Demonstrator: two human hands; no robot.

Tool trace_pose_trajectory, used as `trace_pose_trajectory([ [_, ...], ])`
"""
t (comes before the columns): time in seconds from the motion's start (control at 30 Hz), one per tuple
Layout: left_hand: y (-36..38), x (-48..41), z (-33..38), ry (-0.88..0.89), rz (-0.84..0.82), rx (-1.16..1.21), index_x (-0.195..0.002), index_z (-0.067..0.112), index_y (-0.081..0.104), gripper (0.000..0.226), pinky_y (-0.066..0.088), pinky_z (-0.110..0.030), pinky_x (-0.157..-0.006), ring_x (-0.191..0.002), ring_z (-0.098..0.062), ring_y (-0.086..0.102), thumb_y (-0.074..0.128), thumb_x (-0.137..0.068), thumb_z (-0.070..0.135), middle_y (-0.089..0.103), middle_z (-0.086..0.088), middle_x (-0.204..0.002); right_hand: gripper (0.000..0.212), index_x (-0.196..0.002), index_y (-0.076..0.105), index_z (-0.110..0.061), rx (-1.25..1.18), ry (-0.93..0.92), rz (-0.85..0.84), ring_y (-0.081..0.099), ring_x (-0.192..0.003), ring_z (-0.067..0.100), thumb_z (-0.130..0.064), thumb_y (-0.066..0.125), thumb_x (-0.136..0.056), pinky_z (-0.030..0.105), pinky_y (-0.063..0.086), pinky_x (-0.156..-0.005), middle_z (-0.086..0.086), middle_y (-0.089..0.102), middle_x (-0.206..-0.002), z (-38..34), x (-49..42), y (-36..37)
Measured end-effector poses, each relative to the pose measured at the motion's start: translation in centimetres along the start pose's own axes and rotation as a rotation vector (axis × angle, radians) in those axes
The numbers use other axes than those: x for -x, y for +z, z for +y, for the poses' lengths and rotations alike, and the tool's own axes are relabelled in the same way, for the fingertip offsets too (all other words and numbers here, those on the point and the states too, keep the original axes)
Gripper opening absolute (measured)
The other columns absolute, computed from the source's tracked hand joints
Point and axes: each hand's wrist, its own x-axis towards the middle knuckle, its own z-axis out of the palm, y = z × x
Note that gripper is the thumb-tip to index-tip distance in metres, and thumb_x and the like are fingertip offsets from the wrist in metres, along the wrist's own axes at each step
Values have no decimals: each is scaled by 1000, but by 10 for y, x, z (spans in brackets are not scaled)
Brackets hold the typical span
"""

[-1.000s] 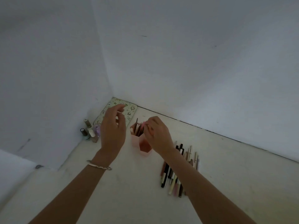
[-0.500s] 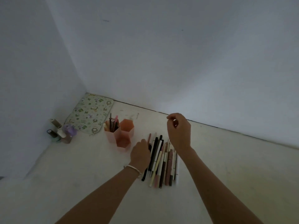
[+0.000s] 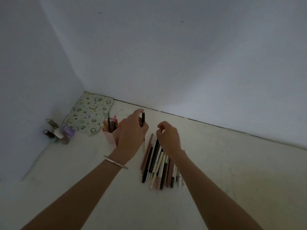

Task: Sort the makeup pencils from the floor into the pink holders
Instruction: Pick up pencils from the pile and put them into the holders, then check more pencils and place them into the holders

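Several makeup pencils (image 3: 159, 165) lie side by side in a pile on the pale floor. My left hand (image 3: 131, 133) grips a dark pencil (image 3: 143, 117) upright, just right of the pink holders (image 3: 110, 136), with a pale pencil end showing below the hand. The near holder has several pencils standing in it; my left hand hides most of the other holder. My right hand (image 3: 168, 138) hovers over the far end of the pile, fingers curled with thumb and forefinger close together; I see nothing in it.
A floral pouch (image 3: 89, 112) lies in the room corner. Small nail polish bottles (image 3: 57, 131) stand against the left wall. White walls meet the floor behind the holders.
My left hand has risen from the pile with a dark pencil and moved toward the holders. My right hand dropped lower over the pile's far end. The camera tilted.
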Motion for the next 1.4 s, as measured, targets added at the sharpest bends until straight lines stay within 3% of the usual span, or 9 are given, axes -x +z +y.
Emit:
trace_pose_trajectory([
  [0.1, -23, -7, 13, 18, 57, 134, -125, 21, 58, 40, 55, -40, -81, -78, -15, 64, 64, -86, 13, 66, 4, -86, 22, -111, 58, -10, 191, 37, -146, 65, -82, 23, -13, 49, -92, 33, 53, -69, 7, 69, -93, -9, -2, 29],
  [0.3, -34, -1, 14, 39, 83, 186, -123, 27, 59, 39, 59, -33, -77, -77, -7, 65, 65, -87, 13, 64, 12, -83, 21, -113, 46, -10, 530, 6, -228, 61, -85, 22, -5, 51, -93, 29, 44, -60, 9, 65, -97, -5, -1, 61],
  [0.43, -59, -11, 5, 65, 266, 262, -129, 21, 56, 45, 48, -3, -68, -78, 8, 63, 64, -87, 5, 63, 15, -85, 30, -120, 45, -6, 229, 20, -128, 62, -77, 26, -6, 48, -91, 36, 51, -60, 11, 64, -87, -11, -7, 54],
  [0.6, -112, -33, -28, 11, 622, 274, -125, 15, 57, 40, 48, -4, -70, -82, -6, 65, 61, -87, 4, 65, 2, -95, 32, -117, 51, -18, -324, -42, 253, 50, -58, 6, -8, 57, -87, 12, 41, -53, -4, 58, -76, -44, -28, 6],
  [0.77, -94, -28, -58, 36, 513, 166, -123, 15, 56, 37, 49, -6, -75, -87, -11, 64, 60, -89, 3, 67, -4, -99, 35, -116, 51, -23, -558, -213, 428, 48, -59, 9, -7, 56, -85, 26, 47, -57, -2, 55, -72, -85, -27, -24],
  [0.93, -60, -2, -86, 49, 277, 5, -106, 8, 68, 18, 48, -40, -99, -114, -26, 53, 62, -89, 13, 58, -12, -119, 32, -114, 51, -24, -612, -323, 403, 45, -57, 8, -8, 55, -86, 20, 43, -53, -7, 55, -73, -113, -8, -16],
  [1.1, -79, 8, -93, 47, 457, -23, -110, 6, 65, 21, 35, -22, -104, -117, -24, 50, 52, -93, 4, 55, -12, -121, 32, -116, 48, -28, -566, -384, 287, 45, -58, 5, -10, 55, -90, 18, 41, -54, -11, 56, -77, -123, 8, 14],
  [1.17, -94, 5, -89, 36, 492, 40, -110, 8, 62, 24, 45, -29, -97, -108, -17, 53, 48, -92, 1, 54, -8, -116, 31, -118, 47, -28, -467, -436, 243, 48, -62, 8, -13, 53, -92, 24, 45, -57, -10, 57, -82, -124, 13, 26],
  [1.4, -104, 5, -62, 62, 531, 214, -111, 15, 61, 25, 42, -1, -73, -88, 7, 55, 47, -94, 5, 54, 6, -112, 26, -119, 64, -10, -73, -662, 138, 59, -83, 13, -9, 57, -94, 30, 56, -71, 6, 61, -109, -109, 27, 49],
])
